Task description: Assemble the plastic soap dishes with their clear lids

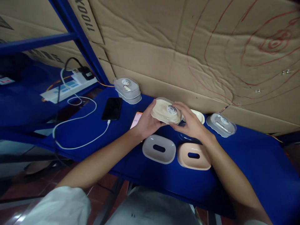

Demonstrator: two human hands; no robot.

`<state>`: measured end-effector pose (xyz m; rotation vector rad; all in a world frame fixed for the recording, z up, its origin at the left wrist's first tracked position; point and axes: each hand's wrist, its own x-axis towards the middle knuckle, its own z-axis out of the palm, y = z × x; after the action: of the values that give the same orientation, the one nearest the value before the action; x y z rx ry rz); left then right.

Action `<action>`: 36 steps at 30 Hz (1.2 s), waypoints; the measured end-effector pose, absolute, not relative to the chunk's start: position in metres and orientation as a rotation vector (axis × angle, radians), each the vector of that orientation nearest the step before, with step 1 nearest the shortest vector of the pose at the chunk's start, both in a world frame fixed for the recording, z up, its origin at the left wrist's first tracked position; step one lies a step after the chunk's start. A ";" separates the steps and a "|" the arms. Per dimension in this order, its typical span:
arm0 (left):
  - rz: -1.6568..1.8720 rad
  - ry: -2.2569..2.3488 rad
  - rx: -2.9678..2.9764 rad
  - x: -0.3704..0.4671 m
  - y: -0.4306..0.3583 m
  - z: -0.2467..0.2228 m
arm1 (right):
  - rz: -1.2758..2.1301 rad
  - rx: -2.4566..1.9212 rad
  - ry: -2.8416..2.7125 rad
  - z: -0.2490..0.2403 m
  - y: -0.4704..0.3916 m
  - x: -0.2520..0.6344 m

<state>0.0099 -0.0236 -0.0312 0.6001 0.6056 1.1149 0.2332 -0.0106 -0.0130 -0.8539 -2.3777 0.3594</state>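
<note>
Above the table I hold a cream oval box (161,110) with a clear lid and a round printed label. My left hand (150,123) grips its left end, thumb along the side and fingers beneath. My right hand (189,120) closes on the right end, fingertips near the label and thumb low at the edge. Below lie a grey oval tray (150,156) and a peach oval tray (184,163), each with a slot in its base. A cream oval piece (200,116) and a dark blue one (187,137) are partly hidden behind my right hand.
Grey lidded boxes stand at the back left (128,99) and right (217,123) of the blue table (253,168). A black phone (112,108) on a white cable lies left; another lit phone (136,120) is partly covered. A power strip (55,95) and cardboard wall (152,47) stand beyond.
</note>
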 end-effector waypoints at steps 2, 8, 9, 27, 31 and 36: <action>1.117 0.578 0.590 0.009 -0.023 -0.031 | 0.339 -0.843 -2.383 -0.013 -0.011 0.233; 1.122 0.519 0.534 0.008 -0.022 -0.035 | 0.361 -0.868 -2.396 -0.009 -0.010 0.238; 1.125 0.505 0.520 0.008 -0.022 -0.036 | 0.362 -0.865 -2.395 -0.009 -0.010 0.238; 1.141 0.526 0.520 0.008 -0.015 -0.040 | 0.403 -0.854 -2.411 -0.012 -0.011 0.234; 1.125 0.511 0.561 0.007 -0.016 -0.039 | 0.394 -0.856 -2.425 -0.009 -0.013 0.235; 1.042 0.431 0.527 0.002 -0.014 -0.040 | 0.399 -0.835 -2.416 -0.009 -0.010 0.239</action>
<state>0.0017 -0.0143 -0.0400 0.5272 0.4306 1.0421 0.2390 -0.0096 -0.0087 -0.8348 -2.4159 0.3993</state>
